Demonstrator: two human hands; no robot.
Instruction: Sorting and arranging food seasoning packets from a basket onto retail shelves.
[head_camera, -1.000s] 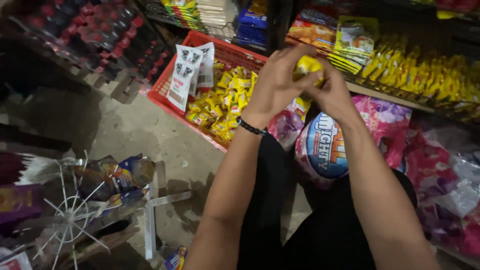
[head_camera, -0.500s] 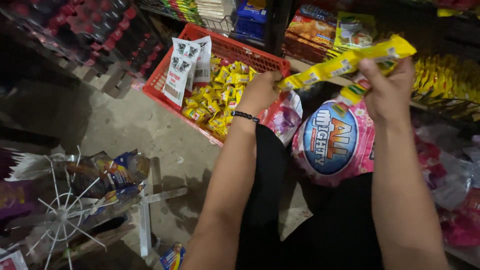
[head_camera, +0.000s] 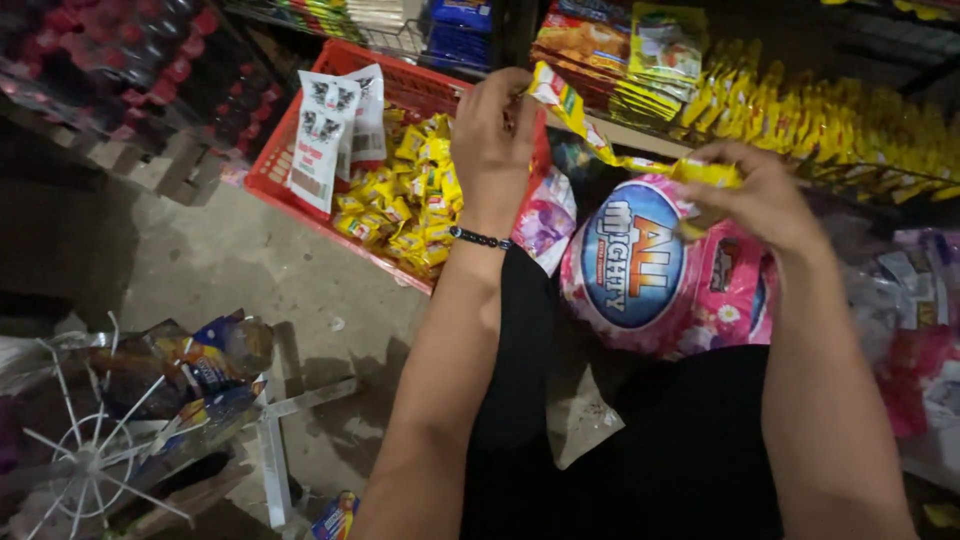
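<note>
Dim shop interior, bare grey concrete floor (head_camera: 250, 270) with light falling mostly on its middle and the corners going dark. Red plastic crate (head_camera: 290, 150) sits on the floor full of small yellow sachets (head_camera: 410, 200), white sachet strips (head_camera: 330, 130) draped over its rim; behind it a shelf (head_camera: 640, 135) carries rows of yellow packets (head_camera: 830, 130) and stacked orange ones (head_camera: 590, 45). Upper left a dark rack of red-capped bottles (head_camera: 120, 50), lower left a white wire stand (head_camera: 90, 450) holding shiny snack bags (head_camera: 200, 360).
</note>
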